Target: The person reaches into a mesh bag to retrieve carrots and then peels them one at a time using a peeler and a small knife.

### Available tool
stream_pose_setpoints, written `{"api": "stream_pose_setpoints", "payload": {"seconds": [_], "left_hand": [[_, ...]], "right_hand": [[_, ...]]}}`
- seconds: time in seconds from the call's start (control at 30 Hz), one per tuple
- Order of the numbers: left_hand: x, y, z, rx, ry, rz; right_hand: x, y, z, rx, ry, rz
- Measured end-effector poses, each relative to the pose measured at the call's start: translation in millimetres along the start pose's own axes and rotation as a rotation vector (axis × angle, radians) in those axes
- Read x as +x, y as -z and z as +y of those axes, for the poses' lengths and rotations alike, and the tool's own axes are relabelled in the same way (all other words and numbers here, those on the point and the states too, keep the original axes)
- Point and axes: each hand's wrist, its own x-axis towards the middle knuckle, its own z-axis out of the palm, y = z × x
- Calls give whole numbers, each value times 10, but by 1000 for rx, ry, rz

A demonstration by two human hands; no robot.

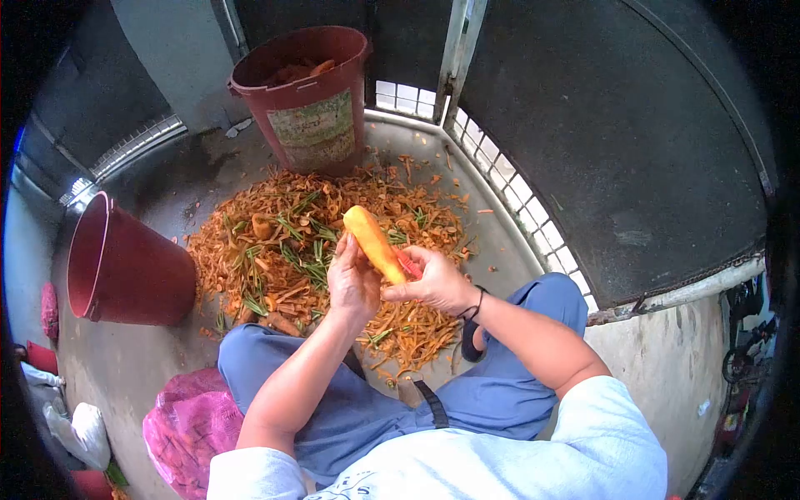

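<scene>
A peeled orange carrot (371, 240) is held tilted above the floor in front of me. My left hand (353, 279) is closed around its left side, fingers behind it. My right hand (435, 282) is closed on a red peeler (409, 264), against the carrot's lower right side. Only part of the peeler's red body shows; its blade is hidden. Below both hands spreads a wide heap of carrot peelings (242, 221) mixed with green stem bits. An unpeeled carrot (282, 323) lies at the heap's near edge.
A tall red bin (312, 125) with carrots inside stands behind the heap. Another red bucket (137, 267) lies tilted at the left. By my left knee is a pink mesh sack (187, 433) of carrots. Dark gate panels (617, 158) close off the back and right.
</scene>
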Motion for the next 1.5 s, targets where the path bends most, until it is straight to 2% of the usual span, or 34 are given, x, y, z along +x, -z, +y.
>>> {"api": "stream_pose_setpoints", "payload": {"seconds": [0.07, 0.1, 0.13, 0.17, 0.23, 0.3, 0.37, 0.43, 0.47, 0.57, 0.63, 0.7, 0.73, 0.77, 0.83, 0.9, 1.07, 1.23, 1.3, 1.43, 1.5], "left_hand": [[33, 48, 25, -2, -6, -4], [96, 109, 125, 37, 77, -106], [100, 91, 189, 23, 103, -87], [96, 73, 240, 9, 131, -66], [24, -90, 370, 71, 161, -85], [5, -60, 390, 52, 250, -188], [-53, -107, 352, 390, 340, -253], [-143, -180, 183, 457, 293, -322], [-131, -122, 136, 485, 374, -378], [-246, -158, 112, 273, 540, -345], [-243, -168, 83, 271, 525, -267], [-223, -139, 76, 264, 509, -184], [-190, -110, 80, 261, 512, -156], [-155, -76, 78, 258, 516, -129], [-118, -23, 76, 209, 505, -144], [-107, -10, 65, 269, 428, -161], [-105, 41, 40, 250, 437, -164], [-96, 161, -25, 270, 465, -178], [-93, 138, -46, 250, 383, -194], [-135, 30, 9, 231, 338, -231], [-130, -20, 47, 252, 332, -249]], "right_hand": [[14, 27, 16, 83, 11, 27], [41, 68, -7, 158, 26, 51], [49, 130, -76, 183, 32, 49], [48, 241, -180, 122, -53, 30], [96, 418, -186, 92, -6, 75], [110, 551, -334, 127, 54, 104], [145, 727, -371, 120, -25, 108], [184, 691, -354, 171, -5, 122], [189, 678, -347, 225, 16, 126], [156, 683, -375, 194, 42, 174], [166, 762, -306, 76, 81, 200], [147, 807, -317, -448, 326, 226], [95, 808, -366, -589, 339, 212], [69, 797, -415, -587, 340, 206], [28, 788, -469, -843, 212, 54], [-5, 755, -487, -853, 231, 49], [-31, 685, -544, -940, 416, 73], [-33, 715, -512, -1023, 432, 53], [-39, 700, -530, -1015, 448, 63], [-52, 711, -532, -1014, 438, 76], [-62, 741, -583, -1035, 369, 108]]}}
